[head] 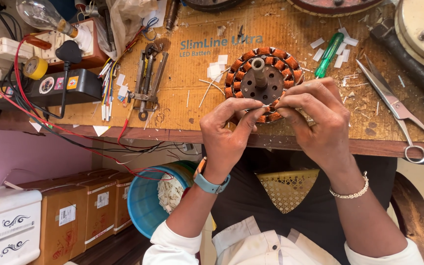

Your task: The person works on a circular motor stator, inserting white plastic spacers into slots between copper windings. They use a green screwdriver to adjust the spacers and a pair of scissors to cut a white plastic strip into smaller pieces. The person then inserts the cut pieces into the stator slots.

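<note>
- Scissors (393,105), right on table (197,64)
- Green screwdriver (328,54), beyond them
- Bulb (42,14), yellow tape roll (35,67), far left
- Blue bucket (145,201), cardboard boxes (82,208) below

Down to the left of the left hand (224,130), under the bench, stand three brown cardboard boxes (82,206) in a row, each bearing a small white rectangular label (67,214), and beside them, further left, a white box (7,225) with black scrollwork. Up and left of the hands, on the bench, a black rectangular unit (50,88) carries small round and square stickers (59,83) in white, red and yellow. Just above the hands, the brown cardboard sheet (197,73) covering the bench shows pale blue printed lettering (221,44).
</note>
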